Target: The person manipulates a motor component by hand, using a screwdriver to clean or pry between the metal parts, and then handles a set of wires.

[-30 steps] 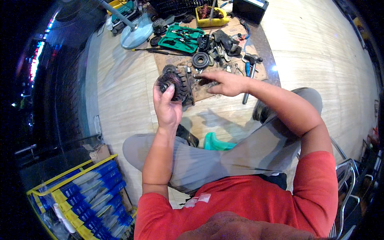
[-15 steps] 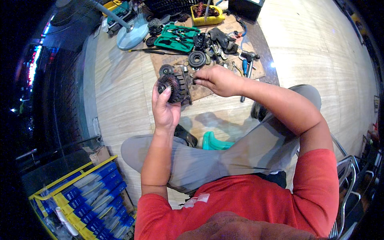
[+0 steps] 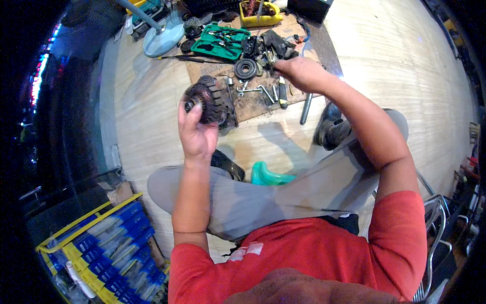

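Note:
My left hand (image 3: 198, 136) is wrapped round a dark, greasy, round machine part (image 3: 210, 109) with ribbed edges, a reddish-brown middle and a black hub under the thumb. It is held above the left edge of a stained cardboard sheet (image 3: 253, 112). My right hand (image 3: 301, 74) reaches over the tools at the sheet's right side, its fingers closed together. Whatever is in those fingertips, if anything, cannot be made out. Below them lie a black-and-yellow-handled tool (image 3: 283, 93) and several small metal wrenches (image 3: 264, 93). A black ring-shaped part (image 3: 245, 69) sits between the hands.
A green tool case (image 3: 221, 41) lies open behind the ring. Farther back stand a yellow container (image 3: 260, 19) and a round pale-blue stand base (image 3: 163, 40). A metal bar (image 3: 306, 109) lies at right. Something turquoise (image 3: 268, 175) shows by my legs. A blue-and-yellow rack (image 3: 114, 248) stands lower left.
My right hand has moved away from the round part, farther out and to the right, over the tools. The left hand still holds the part, a little farther left in view.

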{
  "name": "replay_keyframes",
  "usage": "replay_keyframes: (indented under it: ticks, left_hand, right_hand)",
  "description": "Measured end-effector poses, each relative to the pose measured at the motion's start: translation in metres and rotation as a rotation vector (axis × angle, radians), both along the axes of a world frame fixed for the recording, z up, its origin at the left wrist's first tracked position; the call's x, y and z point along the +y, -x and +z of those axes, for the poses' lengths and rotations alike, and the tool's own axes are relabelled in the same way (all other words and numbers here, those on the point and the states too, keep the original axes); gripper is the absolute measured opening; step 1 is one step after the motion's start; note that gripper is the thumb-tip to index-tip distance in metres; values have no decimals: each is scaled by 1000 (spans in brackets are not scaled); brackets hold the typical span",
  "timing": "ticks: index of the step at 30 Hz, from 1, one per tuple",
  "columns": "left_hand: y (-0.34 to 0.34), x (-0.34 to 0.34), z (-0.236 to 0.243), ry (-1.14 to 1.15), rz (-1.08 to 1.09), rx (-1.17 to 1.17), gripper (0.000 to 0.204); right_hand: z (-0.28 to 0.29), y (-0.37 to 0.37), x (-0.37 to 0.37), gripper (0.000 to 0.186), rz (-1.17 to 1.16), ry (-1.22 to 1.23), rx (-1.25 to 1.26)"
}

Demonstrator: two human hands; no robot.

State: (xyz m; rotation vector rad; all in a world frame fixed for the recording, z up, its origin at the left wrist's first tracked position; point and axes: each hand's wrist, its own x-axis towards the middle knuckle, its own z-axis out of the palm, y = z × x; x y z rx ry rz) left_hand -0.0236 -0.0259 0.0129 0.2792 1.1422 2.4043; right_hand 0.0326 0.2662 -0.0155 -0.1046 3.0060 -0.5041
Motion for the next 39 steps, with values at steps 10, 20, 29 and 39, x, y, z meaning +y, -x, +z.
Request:
replay_keyframes:
  ticks: [10,20,29,39]
  left_hand:
    - [34,-41,1,-145,89,-96,42]
    - [35,-42,2,-144,88,-61,42]
    - [36,-38,1,-82,136,-40,40]
    - [-9,1,-2,75,-59,74,58]
  right_hand:
    - [-17,-11,41,28,-191,-47,-13]
    - [-31,-5,62,34,-340,383,132]
    - [-14,-7,46,35,-300,-89,-39]
    - [-1,-11,-17,94,147,562,-263]
